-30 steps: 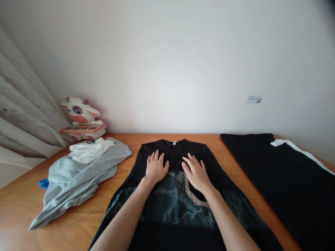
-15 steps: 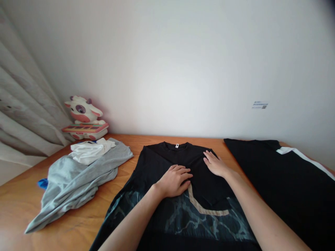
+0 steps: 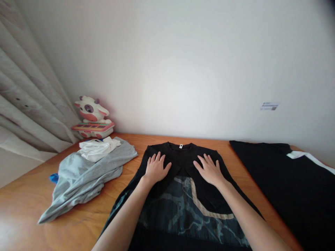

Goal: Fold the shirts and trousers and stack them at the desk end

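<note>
A black shirt with a dark camouflage-like panel and a tan strip lies spread on the wooden table, its collar towards the wall and a small white label at the neck. On its upper left part rests my left hand, palm down with fingers spread. My right hand lies flat on the upper right part, fingers also spread. Both sleeves appear to be folded inward over the front. Neither hand grips the cloth. My forearms cover parts of the shirt's lower sides.
Left on the table lies a grey garment with a white cloth on top and a bit of blue cloth beneath. Behind stands a cow toy with a keyboard, near a curtain. A black-and-white garment lies at right.
My left hand has moved from the middle of the shirt to its upper left part. My right hand stays at the upper right. The view has shifted slightly.
</note>
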Demonstrator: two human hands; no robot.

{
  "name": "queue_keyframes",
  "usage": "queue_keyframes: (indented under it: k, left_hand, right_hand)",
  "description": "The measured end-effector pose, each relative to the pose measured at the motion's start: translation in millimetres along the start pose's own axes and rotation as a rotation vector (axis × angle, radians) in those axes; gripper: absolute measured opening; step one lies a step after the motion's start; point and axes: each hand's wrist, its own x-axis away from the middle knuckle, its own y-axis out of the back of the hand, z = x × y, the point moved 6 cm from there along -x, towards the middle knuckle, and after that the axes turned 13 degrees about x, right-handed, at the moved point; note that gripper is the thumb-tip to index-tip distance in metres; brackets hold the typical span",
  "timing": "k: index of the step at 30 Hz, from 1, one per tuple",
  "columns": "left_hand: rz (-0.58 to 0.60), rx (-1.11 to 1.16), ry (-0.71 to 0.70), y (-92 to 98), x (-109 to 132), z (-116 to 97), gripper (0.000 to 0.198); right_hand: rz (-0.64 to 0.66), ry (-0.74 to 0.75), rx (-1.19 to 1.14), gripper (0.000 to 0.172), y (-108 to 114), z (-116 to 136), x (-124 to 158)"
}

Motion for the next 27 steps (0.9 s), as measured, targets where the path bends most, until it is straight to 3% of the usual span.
queue_keyframes:
  k: [3, 7, 14, 19, 21, 24, 27]
  left_hand:
    - [0.076, -0.118, 0.035, -12.5, 4.8, 15.5, 0.073]
    - [0.102, -0.159, 0.039, -21.2, 0.5, 16.9, 0.080]
    - [0.066, -0.078, 0.004, -23.2, -20.0, 14.1, 0.077]
    - [0.059, -0.034, -0.010, -22.0, -27.1, 12.5, 0.075]
    - [0.066, -0.026, -0.010, -21.1, -27.7, 11.8, 0.076]
    - [0.071, -0.029, -0.003, -19.8, -27.7, 11.6, 0.078]
    - [0.077, -0.037, -0.002, -20.3, -28.2, 11.2, 0.079]
  right_hand:
    - [0.058, -0.003, 0.016, 0.082, -6.4, 7.1, 2.0]
    - [0.090, -0.005, 0.024, 0.084, -6.5, 3.4, -4.9]
    - [0.072, -0.002, -0.004, 0.099, -8.2, -5.8, -22.0]
    - [0.026, 0.012, -0.017, 0.102, -5.7, -6.8, -23.7]
    - [-0.096, 0.017, -0.001, 0.095, 6.3, -4.3, -18.6]
    - [-0.316, 0.112, 0.031, 0.063, 27.5, 6.9, -2.8]
    - [-0.322, 0.176, 0.004, 0.049, 29.5, 15.5, 13.0]
